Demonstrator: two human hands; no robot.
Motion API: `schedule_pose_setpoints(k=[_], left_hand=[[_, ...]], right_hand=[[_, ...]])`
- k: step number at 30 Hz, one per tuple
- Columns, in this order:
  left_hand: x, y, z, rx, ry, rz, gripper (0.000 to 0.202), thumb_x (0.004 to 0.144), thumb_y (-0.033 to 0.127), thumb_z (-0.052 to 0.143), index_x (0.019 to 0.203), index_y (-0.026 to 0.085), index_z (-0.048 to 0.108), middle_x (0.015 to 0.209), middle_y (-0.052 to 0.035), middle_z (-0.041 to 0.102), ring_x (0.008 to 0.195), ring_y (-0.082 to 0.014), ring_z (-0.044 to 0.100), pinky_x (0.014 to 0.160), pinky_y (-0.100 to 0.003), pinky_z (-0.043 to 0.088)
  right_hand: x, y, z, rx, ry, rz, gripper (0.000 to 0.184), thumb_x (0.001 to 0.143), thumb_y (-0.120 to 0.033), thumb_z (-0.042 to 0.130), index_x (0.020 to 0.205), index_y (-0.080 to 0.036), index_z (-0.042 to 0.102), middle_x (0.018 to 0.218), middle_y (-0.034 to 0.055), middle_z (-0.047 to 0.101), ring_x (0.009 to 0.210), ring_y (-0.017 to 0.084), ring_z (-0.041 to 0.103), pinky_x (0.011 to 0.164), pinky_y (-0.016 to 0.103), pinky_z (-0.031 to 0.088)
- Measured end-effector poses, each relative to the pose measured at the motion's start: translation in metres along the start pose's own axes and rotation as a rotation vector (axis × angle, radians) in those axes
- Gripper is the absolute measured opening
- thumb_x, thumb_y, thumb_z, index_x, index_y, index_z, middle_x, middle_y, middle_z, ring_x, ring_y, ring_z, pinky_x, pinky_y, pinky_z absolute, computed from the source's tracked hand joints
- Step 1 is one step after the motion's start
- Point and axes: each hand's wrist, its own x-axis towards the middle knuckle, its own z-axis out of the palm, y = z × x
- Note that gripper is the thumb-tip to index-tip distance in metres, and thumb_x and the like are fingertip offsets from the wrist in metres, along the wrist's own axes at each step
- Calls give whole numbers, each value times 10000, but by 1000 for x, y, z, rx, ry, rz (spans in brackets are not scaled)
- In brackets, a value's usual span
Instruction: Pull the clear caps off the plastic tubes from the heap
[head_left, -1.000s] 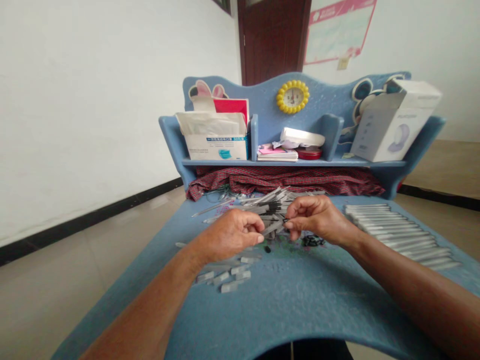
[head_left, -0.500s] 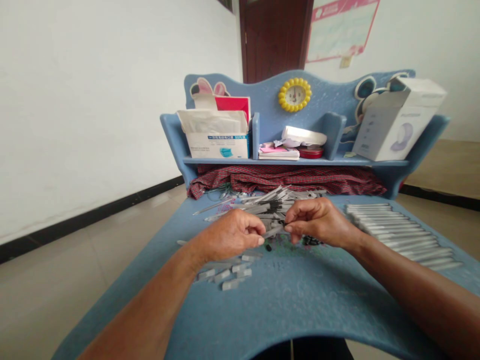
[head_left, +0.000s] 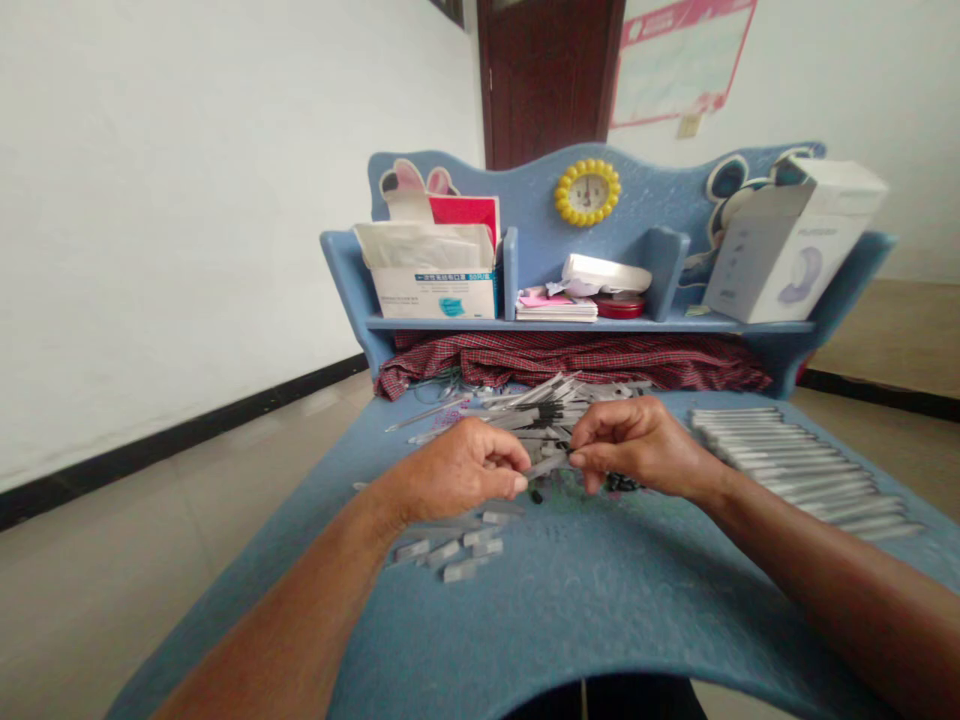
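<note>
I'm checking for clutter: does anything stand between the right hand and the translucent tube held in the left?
Nothing visible blocks the way: the translucent tube extends from the left hand up to the right hand; blur hides whether they touch. The pile of pen parts lies beyond, not between.

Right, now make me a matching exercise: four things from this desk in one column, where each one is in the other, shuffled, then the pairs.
Things
1. Plaid cloth
2. Row of clear tubes
3. Small clear pieces
4. Yellow-rimmed clock

Places
A. On the tabletop, to the right of the right hand
B. On the blue back panel, above the shelf
C. On the tabletop, nearer the left hand than the right
D. Underneath the shelf, at the back of the tabletop

Pairs: 1-D, 2-A, 3-C, 4-B
</note>
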Motion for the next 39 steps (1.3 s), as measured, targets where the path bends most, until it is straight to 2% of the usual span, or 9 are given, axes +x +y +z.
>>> schedule_pose_setpoints(k=[7,15,20,26,34,39], left_hand=[[-1,2,-1,-76,-27,-18,207,698,265,573,823,114,638,649,22,553,577,-96,453,533,-209,327],[0,2,2,-21,-8,1,179,703,253,565,795,115,631,619,47,471,555,-78,395,501,-197,293],[0,2,2,-32,9,20,175,703,257,564,794,117,617,629,48,481,560,-77,398,508,-194,299],[0,4,2,-24,29,2,147,689,247,576,753,119,609,572,64,445,523,-68,369,490,-188,280],[2,4,6,66,46,6,142,701,247,555,746,128,617,567,57,452,532,-78,394,496,-192,273],[2,4,8,89,32,3,129,696,232,552,732,128,620,538,65,432,505,-72,379,491,-191,276]], right_hand=[[-1,0,-1,3,-12,12,230,657,-299,747,666,-115,608,477,9,625,407,101,581,420,189,474],[0,3,-1,17,-41,45,231,651,-297,750,671,-120,602,474,-2,620,414,107,591,415,190,474],[1,7,-5,59,-63,78,246,636,-261,758,774,-129,604,561,-9,637,448,108,609,425,187,471],[0,11,-8,-81,-90,113,211,702,-265,696,859,-152,612,593,-23,613,452,93,584,396,169,417],[-2,2,-7,-392,-131,2,121,779,-254,600,763,-135,618,504,-48,524,419,65,517,392,155,368],[-3,0,-8,-458,-216,25,146,819,-257,552,747,-136,588,509,-53,501,429,65,519,418,157,382]])
